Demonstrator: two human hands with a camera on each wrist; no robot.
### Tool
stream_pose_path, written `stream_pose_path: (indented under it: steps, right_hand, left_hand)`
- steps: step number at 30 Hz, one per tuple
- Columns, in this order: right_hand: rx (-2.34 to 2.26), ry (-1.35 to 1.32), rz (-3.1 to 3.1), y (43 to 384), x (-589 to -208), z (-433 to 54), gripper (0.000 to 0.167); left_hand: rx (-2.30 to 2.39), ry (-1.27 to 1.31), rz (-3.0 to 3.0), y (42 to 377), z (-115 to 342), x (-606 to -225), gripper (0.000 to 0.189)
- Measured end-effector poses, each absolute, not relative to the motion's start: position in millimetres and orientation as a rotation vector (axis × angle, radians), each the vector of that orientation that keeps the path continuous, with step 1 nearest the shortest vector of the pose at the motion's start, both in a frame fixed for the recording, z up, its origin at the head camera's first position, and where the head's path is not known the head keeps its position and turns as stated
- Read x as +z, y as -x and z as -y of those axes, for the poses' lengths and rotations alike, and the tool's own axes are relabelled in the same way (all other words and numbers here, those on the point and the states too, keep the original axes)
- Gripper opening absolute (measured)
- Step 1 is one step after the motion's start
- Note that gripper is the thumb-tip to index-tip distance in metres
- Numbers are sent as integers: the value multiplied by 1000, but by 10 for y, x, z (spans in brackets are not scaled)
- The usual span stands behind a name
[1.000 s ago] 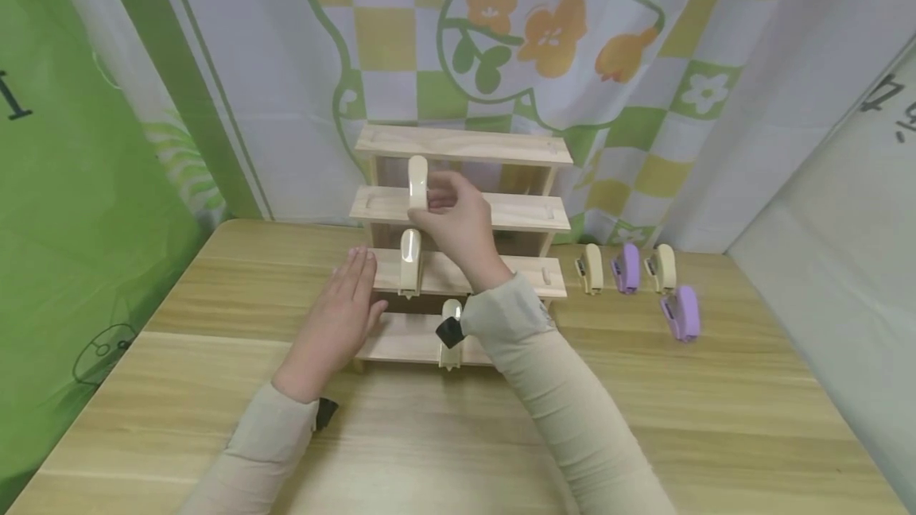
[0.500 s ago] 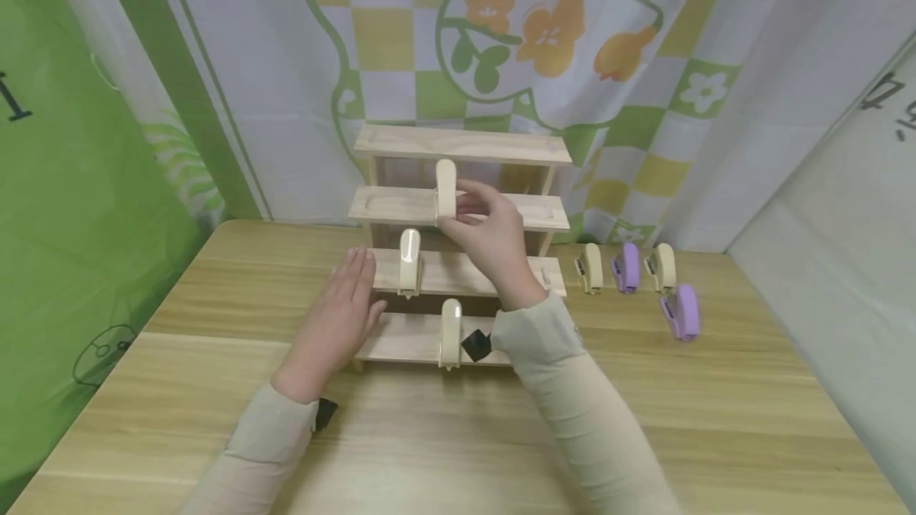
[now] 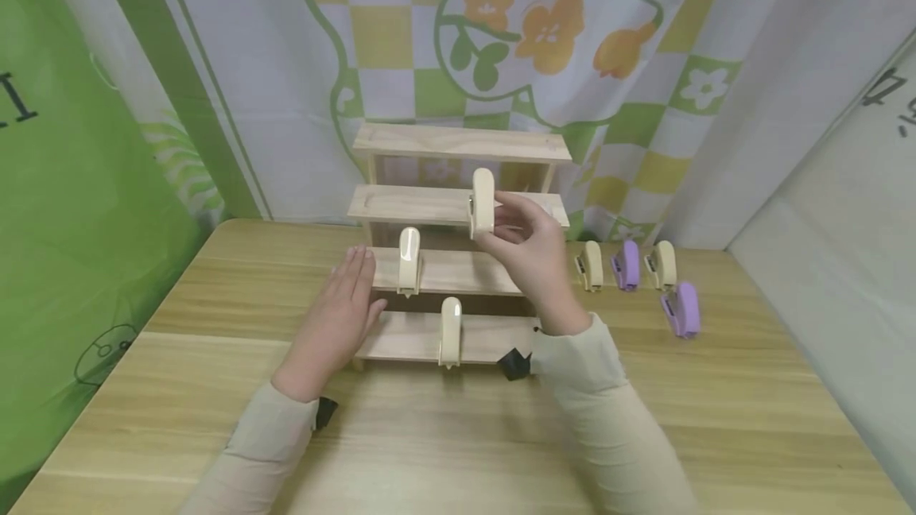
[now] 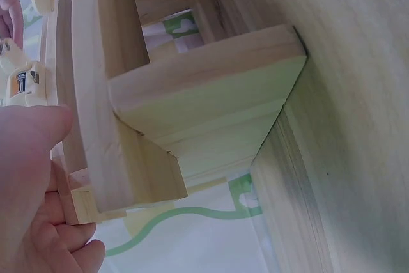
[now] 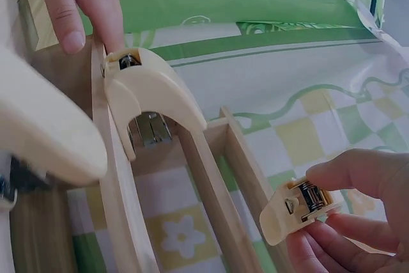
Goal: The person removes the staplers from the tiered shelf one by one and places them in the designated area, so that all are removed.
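My right hand [image 3: 533,253] pinches a cream stapler [image 3: 483,201] between thumb and fingers, upright at the third step of a wooden tiered rack [image 3: 461,141]. In the right wrist view this stapler [image 5: 297,209] shows its metal spring end. My left hand [image 3: 332,320] rests against the rack's left end, fingers extended and thumb apart; in the left wrist view its thumb [image 4: 32,132] lies near the wood. A second cream stapler [image 3: 409,261] stands on the step beside those fingers, and a third cream stapler [image 3: 450,332] on the lowest step.
Right of the rack, several staplers stand on the wooden table [image 3: 429,451]: cream ones [image 3: 591,266] and purple ones [image 3: 684,310]. A patterned curtain [image 3: 386,38] hangs close behind the rack. Green cloth [image 3: 79,205] borders the left side, and a pale sheet [image 3: 844,261] the right.
My right hand has moved rightward and slightly nearer along the third step, the cream stapler still pinched in it. My left hand stays at the rack's left end.
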State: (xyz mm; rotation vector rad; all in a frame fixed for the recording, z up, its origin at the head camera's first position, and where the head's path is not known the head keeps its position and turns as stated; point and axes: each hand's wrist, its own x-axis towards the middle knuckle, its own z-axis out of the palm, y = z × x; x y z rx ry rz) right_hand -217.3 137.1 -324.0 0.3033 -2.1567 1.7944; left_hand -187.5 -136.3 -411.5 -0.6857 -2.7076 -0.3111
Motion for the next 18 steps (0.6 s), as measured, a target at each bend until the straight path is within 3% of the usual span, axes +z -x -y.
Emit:
stream_pose_path:
  steps: [18]
  right_hand:
    - [1658, -218, 2154, 1897, -3375, -1960, 53]
  left_hand:
    - [-310, 691, 2702, 1887, 1371, -4133, 71]
